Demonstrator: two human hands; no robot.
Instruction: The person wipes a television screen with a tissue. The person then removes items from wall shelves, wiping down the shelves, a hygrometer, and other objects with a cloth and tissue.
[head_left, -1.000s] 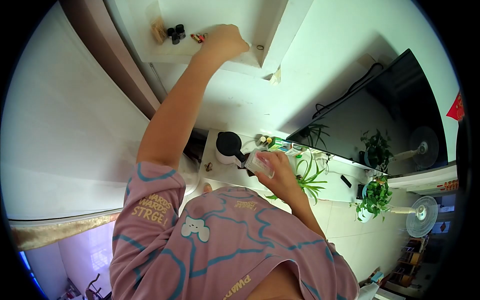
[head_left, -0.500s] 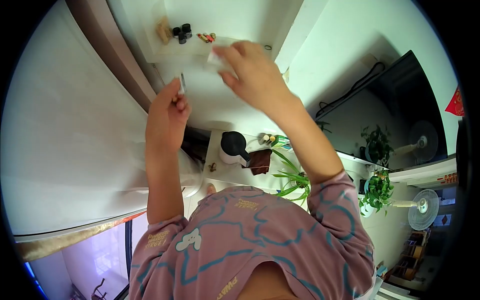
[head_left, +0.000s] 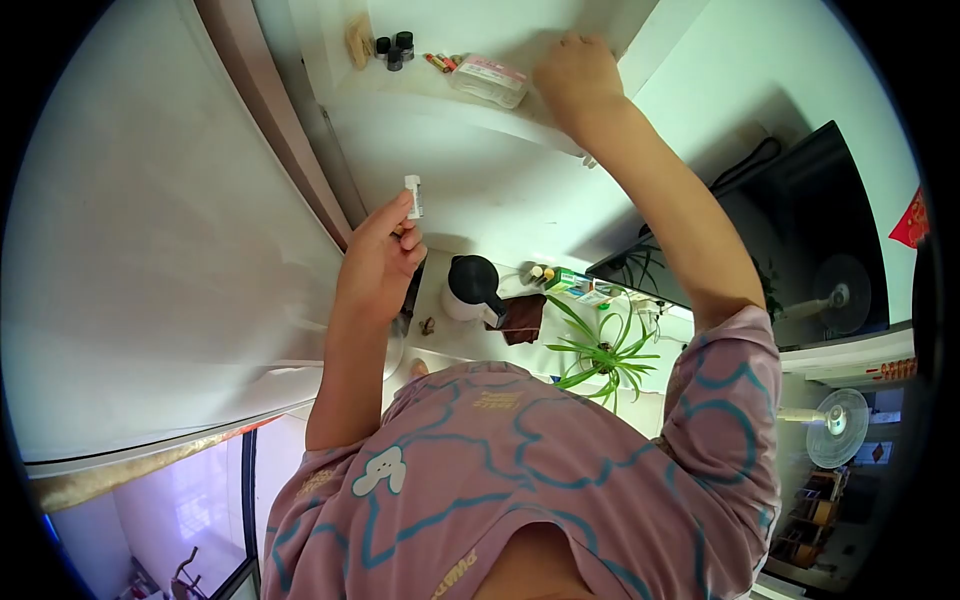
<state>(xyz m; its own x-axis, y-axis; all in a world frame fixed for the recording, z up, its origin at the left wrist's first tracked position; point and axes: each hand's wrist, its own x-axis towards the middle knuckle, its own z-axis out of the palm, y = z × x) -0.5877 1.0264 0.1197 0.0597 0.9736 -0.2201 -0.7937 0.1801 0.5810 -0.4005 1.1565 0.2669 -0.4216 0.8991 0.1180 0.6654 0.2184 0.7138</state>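
My left hand [head_left: 383,262] is closed, pinching a small white tube-like piece with printed marks [head_left: 414,197] upright between thumb and fingers, below the shelf. My right hand [head_left: 580,78] is over the right end of the white shelf [head_left: 440,103], its fingers curled and facing away; whatever they hold, if anything, is hidden. Just left of it lies a clear plastic box with a pink and white label [head_left: 490,80]. Farther left are several small red and gold cylinders [head_left: 440,63], black-capped little bottles [head_left: 395,52] and a beige bundle [head_left: 359,42].
Below stands a white kettle with a black lid [head_left: 472,285], beside a dark brown pouch [head_left: 523,318], a green box [head_left: 568,281] and a spider plant [head_left: 605,360]. A large white surface [head_left: 160,250] fills the left; a television [head_left: 840,230] is at right.
My right hand has moved right along the shelf. The white and pink thing it held is gone from it, and the labelled clear box now rests on the shelf. The left hand has shifted slightly right.
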